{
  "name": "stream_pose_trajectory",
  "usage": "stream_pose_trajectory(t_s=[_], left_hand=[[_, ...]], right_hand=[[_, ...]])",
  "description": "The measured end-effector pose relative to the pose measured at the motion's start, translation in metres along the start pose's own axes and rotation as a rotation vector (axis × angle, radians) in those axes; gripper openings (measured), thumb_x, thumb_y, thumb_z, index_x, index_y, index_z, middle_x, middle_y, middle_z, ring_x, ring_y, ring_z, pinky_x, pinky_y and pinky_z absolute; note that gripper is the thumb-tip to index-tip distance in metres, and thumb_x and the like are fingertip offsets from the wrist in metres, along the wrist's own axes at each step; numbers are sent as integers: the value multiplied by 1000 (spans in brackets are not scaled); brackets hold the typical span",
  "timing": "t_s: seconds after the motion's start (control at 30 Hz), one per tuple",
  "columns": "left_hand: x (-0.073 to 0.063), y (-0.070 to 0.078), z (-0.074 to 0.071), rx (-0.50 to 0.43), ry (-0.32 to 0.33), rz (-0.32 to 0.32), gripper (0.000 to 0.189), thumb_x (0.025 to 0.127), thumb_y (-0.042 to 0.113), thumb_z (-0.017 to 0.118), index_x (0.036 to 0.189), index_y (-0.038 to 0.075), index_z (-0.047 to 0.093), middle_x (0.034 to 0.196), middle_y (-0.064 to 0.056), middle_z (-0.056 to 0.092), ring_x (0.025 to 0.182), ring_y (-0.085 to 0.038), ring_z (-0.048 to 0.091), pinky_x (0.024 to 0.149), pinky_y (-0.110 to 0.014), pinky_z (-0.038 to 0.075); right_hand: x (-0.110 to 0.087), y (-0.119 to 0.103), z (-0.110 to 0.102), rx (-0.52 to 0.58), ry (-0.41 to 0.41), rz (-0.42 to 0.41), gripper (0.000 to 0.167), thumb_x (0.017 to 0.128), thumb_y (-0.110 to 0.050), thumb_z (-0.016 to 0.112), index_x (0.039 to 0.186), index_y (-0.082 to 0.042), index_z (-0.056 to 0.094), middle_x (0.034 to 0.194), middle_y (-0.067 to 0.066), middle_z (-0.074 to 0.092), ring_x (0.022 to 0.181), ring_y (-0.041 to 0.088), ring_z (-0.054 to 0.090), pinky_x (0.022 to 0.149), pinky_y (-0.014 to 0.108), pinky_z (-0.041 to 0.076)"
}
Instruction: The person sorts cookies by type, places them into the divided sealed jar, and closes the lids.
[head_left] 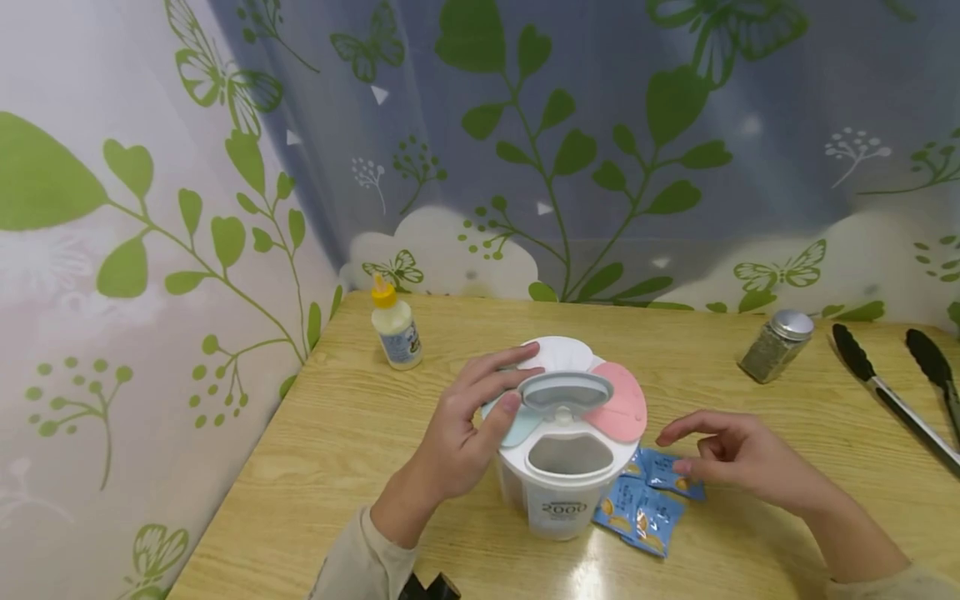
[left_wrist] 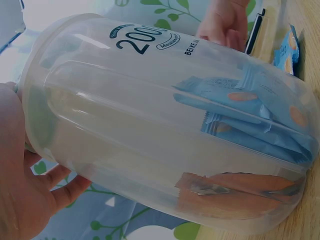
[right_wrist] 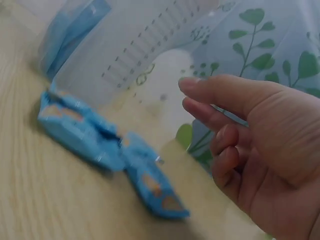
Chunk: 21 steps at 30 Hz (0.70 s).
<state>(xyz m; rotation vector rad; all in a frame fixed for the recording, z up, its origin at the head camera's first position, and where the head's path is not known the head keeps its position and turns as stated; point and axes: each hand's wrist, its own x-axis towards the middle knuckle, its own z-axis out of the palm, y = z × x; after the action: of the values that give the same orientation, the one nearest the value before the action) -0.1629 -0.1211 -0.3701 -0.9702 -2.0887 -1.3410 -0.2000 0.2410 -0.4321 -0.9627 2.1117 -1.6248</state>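
A clear plastic storage canister stands upright, its round lid fitted with coloured flaps. The front flap is raised over an opening; the pink flap lies down. My left hand rests on the lid's left side, fingers extended, thumb near the raised flap. Through the wall in the left wrist view, blue snack packets and an orange-brown packet show at the bottom. More blue packets lie on the table, right of the canister. My right hand hovers near them, fingers loosely bent, holding nothing.
At the back left stands a bottle with a yellow nozzle. A glass jar with a metal lid and black-tipped tongs are at the right. A patterned curtain borders the wooden table behind and on the left.
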Motion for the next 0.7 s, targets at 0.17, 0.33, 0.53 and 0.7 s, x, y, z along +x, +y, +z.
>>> stream_pose_trajectory(t_s=[0.17, 0.33, 0.53, 0.7], left_hand=[[0, 0, 1, 1, 1, 0, 34, 105, 20, 45, 125, 4, 67, 143, -13, 58, 133, -27, 52, 108, -42, 45], [0, 0, 1, 2, 0, 2, 34, 105, 20, 46, 126, 4, 67, 143, -13, 58, 132, -27, 53, 108, -42, 46], [0, -1, 1, 1, 5, 8, 35, 105, 22, 45, 125, 5, 67, 143, -12, 58, 131, -27, 53, 108, -41, 46], [0, -1, 0, 2, 5, 10, 35, 105, 24, 45, 125, 4, 67, 143, -13, 58, 131, -27, 53, 108, -42, 45]], right_hand=[[2, 19, 2, -72, 22, 54, 30, 90, 0, 70, 119, -3, 65, 108, 6, 72, 48, 21, 33, 40, 31, 34], [1, 28, 2, -111, 33, 107, 30, 88, -5, 74, 117, -4, 66, 104, 2, 72, 46, 14, 36, 39, 28, 34], [0, 33, 0, -152, -1, 90, 37, 85, -9, 77, 120, -4, 65, 66, 9, 54, 45, 12, 34, 39, 25, 34], [0, 35, -1, -276, 17, 88, 43, 83, -14, 81, 122, -6, 66, 102, 7, 71, 48, 0, 39, 43, 24, 39]])
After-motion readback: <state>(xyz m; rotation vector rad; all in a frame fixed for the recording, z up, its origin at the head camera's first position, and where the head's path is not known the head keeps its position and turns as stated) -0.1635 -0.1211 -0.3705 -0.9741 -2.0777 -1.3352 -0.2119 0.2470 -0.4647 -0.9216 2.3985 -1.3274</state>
